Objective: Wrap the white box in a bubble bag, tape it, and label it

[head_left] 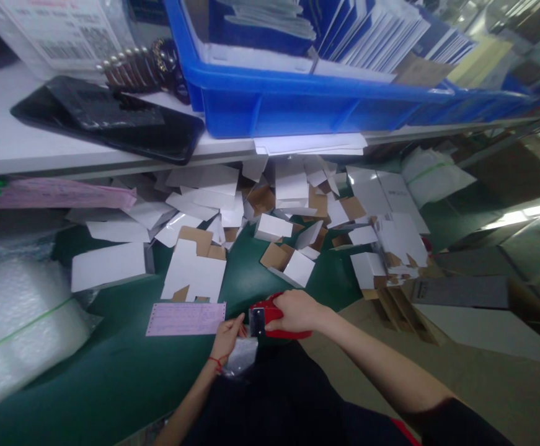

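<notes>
My right hand (295, 310) is closed around a red hand tool (288, 333) with a shiny metal plate at its front end. The tool's kind is not clear; it resembles a stapler. That metal end points left, close to the fingers of my left hand (229, 337). My left hand pinches the upper part of a small clear plastic bag (242, 358), which hangs down in front of my body. Whatever is inside the bag is too blurred to make out. A pink printed slip (186, 319) lies on the green table just left of my left hand.
Small white boxes (297, 267), many open, are strewn over the green table (111, 347). A bubble-wrap roll (23, 328) lies at left. Above runs a shelf (0, 136) carrying a black phone (106, 121) and a blue bin (297, 108) of booklets. A large carton (483, 316) stands right.
</notes>
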`<state>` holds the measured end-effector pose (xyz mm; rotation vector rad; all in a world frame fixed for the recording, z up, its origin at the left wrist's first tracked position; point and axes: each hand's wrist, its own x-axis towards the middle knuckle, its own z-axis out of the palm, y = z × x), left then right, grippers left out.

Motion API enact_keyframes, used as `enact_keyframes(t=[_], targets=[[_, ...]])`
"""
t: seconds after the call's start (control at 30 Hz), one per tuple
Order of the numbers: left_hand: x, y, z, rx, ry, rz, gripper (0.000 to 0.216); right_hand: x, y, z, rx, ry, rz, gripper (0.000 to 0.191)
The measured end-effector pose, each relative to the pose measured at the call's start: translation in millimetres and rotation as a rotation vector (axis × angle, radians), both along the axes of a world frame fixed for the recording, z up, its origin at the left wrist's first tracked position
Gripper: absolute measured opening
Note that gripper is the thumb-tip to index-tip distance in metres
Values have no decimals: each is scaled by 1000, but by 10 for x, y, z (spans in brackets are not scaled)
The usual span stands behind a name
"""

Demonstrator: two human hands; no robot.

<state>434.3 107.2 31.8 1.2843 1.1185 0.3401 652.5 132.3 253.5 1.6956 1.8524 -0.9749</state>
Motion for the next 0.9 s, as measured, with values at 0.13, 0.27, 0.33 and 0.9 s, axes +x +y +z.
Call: enact_keyframes(t=[0.13, 0.27, 0.33, 0.9], targets=[[-56, -73, 176, 193, 137, 64, 57, 13, 93, 24, -9, 9, 29, 60], [-56, -364, 418, 393, 266, 25, 57, 84, 181, -33, -32, -6, 3, 62], [53, -529, 490, 443, 369, 7, 85, 116, 236, -80, -51, -9, 1, 63], [370, -600, 615, 553, 263, -121, 92, 806, 57, -26, -180, 54, 252, 58]])
